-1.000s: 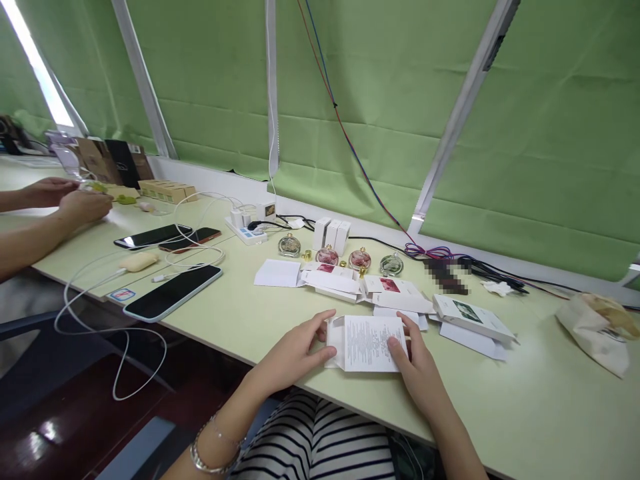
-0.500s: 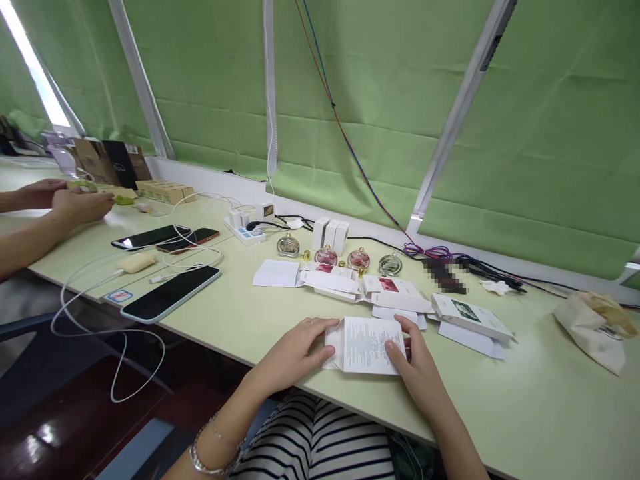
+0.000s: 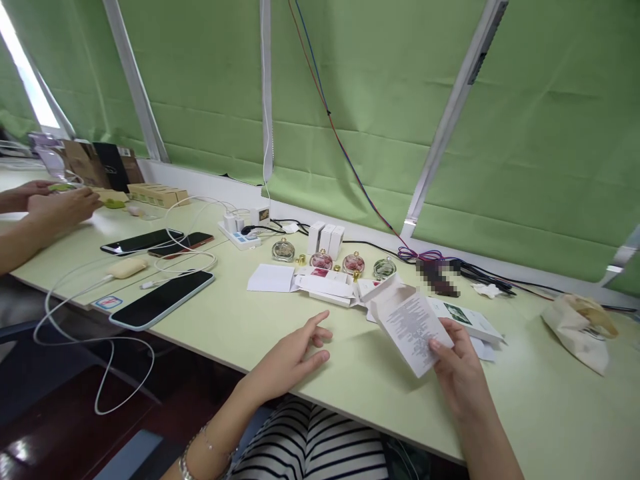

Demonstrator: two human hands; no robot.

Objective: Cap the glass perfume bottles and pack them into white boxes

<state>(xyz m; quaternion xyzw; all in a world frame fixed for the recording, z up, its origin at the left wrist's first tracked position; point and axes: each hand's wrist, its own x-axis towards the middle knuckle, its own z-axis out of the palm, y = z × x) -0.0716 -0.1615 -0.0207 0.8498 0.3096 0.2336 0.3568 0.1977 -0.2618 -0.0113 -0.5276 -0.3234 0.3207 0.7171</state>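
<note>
My right hand [image 3: 459,369] grips a flat white carton blank with small printed text [image 3: 407,321] and holds it tilted up off the pale green table [image 3: 360,373]. My left hand [image 3: 295,357] rests on the table to the left of it, fingers spread, holding nothing. Behind the carton lie several more white flat cartons [image 3: 325,285] and a closed white box with a picture [image 3: 465,319]. Further back stand round glass perfume bottles [image 3: 353,263] and three small white boxes [image 3: 325,237].
Another person's hands [image 3: 55,203] work at the far left by brown boxes [image 3: 155,195]. Phones [image 3: 161,300] with charging cables and a power strip [image 3: 239,237] lie left of centre. A crumpled paper bag [image 3: 580,328] sits at right. Wires run along the window sill.
My right hand lifted the printed carton off the table and moved it up and right. My left hand let go of it and stayed on the table.
</note>
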